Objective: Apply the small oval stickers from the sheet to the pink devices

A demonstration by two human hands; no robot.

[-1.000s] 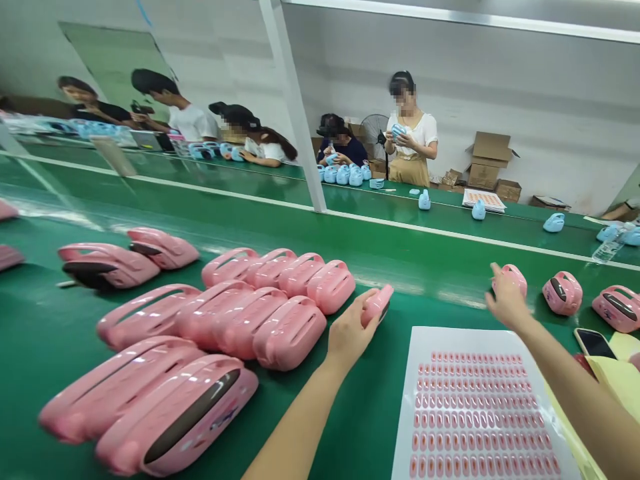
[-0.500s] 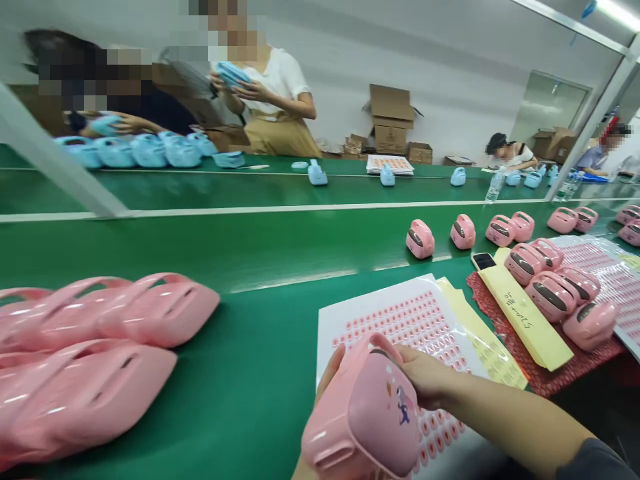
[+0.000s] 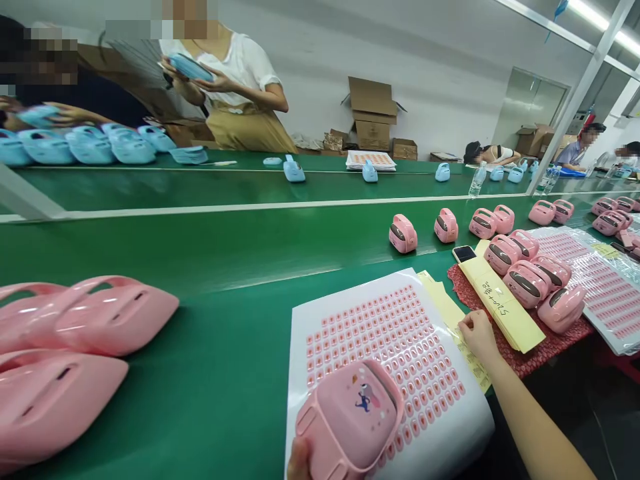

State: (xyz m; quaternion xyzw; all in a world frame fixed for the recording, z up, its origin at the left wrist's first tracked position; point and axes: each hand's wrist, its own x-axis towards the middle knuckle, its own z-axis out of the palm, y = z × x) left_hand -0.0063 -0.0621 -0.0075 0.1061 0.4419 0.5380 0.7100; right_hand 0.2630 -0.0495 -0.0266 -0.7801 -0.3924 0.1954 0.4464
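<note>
Green bench point(image 3: 215, 393), pink case point(image 3: 345, 427) aslant, handle point(image 3: 398, 399) rightward, in left grip point(image 3: 299, 460); right grip point(image 3: 478, 333), hold unclear

The right hand point(image 3: 479, 333) moved off the pink case point(image 3: 345, 420) (to yellow paper point(image 3: 443, 300)).

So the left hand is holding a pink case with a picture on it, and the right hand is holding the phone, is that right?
Not quite: the right hand isn't holding the phone. The head view shows it at the yellow sheet, with the phone lying apart from it. The left hand is indeed holding a pink case with a picture on it.
</note>
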